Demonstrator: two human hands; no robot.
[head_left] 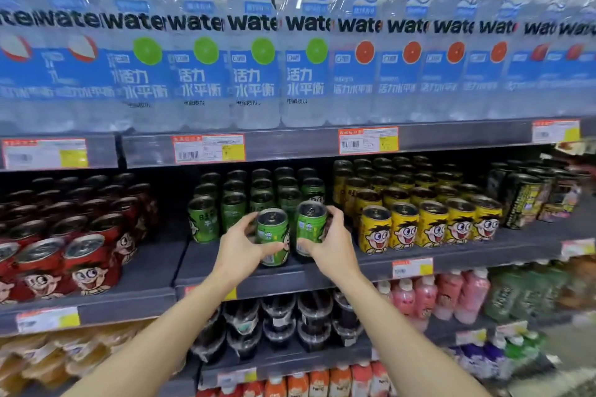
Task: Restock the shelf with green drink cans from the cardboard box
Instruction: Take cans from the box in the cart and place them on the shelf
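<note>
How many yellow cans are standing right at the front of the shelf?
5, side by side: yellow can one, two, three, four, five, right of the green cans. More stand behind, partly hidden.

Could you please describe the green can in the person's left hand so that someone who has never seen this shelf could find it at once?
Find the shelf below the row of water bottles, and the green cans between the red cans and yellow cans. At its front edge two green cans are being held; it is the left green can, gripped by the left hand and tilted.
</note>
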